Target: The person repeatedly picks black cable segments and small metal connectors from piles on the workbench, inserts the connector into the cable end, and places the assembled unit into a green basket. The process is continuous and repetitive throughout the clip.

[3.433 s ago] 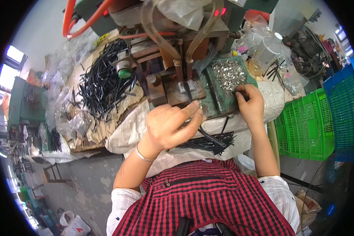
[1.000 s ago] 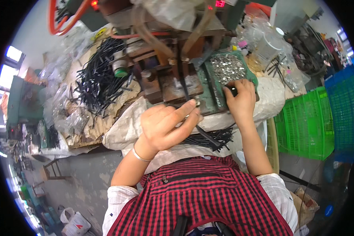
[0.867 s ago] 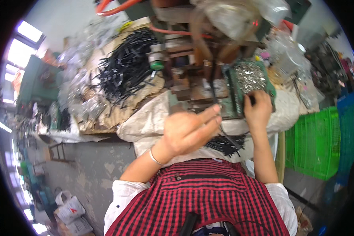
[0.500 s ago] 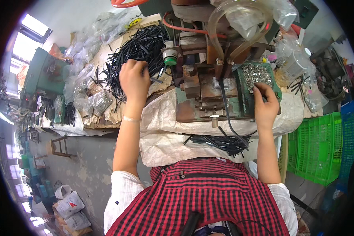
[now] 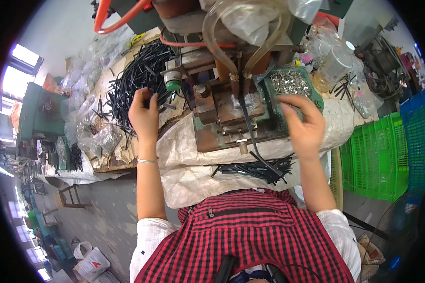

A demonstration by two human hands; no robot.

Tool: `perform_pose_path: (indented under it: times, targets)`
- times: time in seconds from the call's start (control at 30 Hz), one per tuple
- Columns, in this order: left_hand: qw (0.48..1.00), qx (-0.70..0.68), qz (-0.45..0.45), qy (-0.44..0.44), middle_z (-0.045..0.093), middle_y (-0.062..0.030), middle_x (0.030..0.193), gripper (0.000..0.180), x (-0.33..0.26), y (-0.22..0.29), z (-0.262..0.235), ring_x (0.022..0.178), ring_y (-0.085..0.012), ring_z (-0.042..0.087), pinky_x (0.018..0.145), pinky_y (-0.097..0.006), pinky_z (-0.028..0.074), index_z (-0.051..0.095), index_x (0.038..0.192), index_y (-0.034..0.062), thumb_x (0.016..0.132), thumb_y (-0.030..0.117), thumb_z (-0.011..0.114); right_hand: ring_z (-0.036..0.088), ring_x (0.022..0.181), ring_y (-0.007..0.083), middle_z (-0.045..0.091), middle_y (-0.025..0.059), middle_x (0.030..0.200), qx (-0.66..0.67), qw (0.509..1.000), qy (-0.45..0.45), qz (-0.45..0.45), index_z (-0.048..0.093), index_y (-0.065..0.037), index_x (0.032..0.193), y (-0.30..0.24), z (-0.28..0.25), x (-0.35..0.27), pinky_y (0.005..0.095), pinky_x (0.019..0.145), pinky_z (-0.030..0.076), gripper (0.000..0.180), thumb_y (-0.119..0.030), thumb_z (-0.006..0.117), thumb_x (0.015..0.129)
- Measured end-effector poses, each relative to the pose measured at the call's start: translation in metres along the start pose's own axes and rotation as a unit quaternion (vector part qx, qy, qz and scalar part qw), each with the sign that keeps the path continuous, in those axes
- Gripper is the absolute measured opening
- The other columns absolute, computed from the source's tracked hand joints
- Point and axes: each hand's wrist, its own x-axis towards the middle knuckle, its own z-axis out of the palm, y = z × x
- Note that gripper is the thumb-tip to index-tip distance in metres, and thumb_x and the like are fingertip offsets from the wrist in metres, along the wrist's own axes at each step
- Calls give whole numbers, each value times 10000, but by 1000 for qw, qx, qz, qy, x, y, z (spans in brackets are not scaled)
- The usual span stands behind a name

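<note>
My left hand (image 5: 144, 117) is at the near edge of a pile of thin black strips (image 5: 136, 78). Its fingers are curled toward the thumb; what they pinch, if anything, I cannot make out. My right hand (image 5: 308, 126) hovers at the near side of a green tray holding small shiny metal pieces (image 5: 289, 83). Motion smears its fingers, so their grip is unclear. Between the hands stands a metal press (image 5: 212, 106). A long black strip (image 5: 251, 134) runs from its middle down toward me.
More black strips (image 5: 255, 170) lie on the pale cloth (image 5: 179, 184) before the press. A green button (image 5: 173, 85) sits on the press's left. Clear hoses (image 5: 212, 40) hang above. Plastic bags (image 5: 87, 66), a clear jar (image 5: 333, 63) and a green crate (image 5: 378, 160) stand around.
The view has turned, so the press sits farther left. My right hand has lifted slightly from the metal pieces and blurs. The left stays by the pile, its fingers turned a little toward the press.
</note>
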Motion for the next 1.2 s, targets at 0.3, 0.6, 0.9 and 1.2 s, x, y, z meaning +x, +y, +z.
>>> perform_pose_path:
  times: [0.3, 0.6, 0.9, 1.2]
  targets:
    - [977, -197, -75, 16, 648, 3, 861, 79, -55, 30, 12, 761, -28, 577, 657, -192, 474, 654, 985, -24, 968, 21, 717, 661, 947, 112, 716, 61, 1014, 281, 951, 29, 127, 615, 41, 1202, -19, 68, 9, 248, 866, 512, 327, 47, 712, 890]
    - [923, -97, 371, -27, 757, -173, 952, 174, -42, 167, -33, 688, -213, 674, 569, -283, 492, 688, 935, 14, 804, 10, 803, 662, 1059, 160, 707, 128, 1141, 379, 903, 4, 203, 503, 59, 1353, -57, 58, 9, 282, 940, 502, 454, 34, 654, 925]
    - [863, -101, 484, -103, 734, -117, 1023, 278, -58, 177, 23, 547, -128, 558, 465, -255, 406, 691, 922, 65, 726, 115, 882, 633, 1181, 200, 662, 124, 1294, 69, 986, 130, 83, 578, -7, 1366, 78, -37, 23, 326, 1044, 478, 440, 46, 625, 932]
    - [877, -100, 455, -114, 751, -116, 1048, 307, -62, 173, 18, 536, -138, 573, 460, -267, 415, 712, 977, 84, 723, 124, 880, 618, 952, 365, 665, 123, 961, -381, 924, -5, 28, 734, -61, 892, 61, -34, -19, 460, 848, 494, 125, -110, 775, 785]
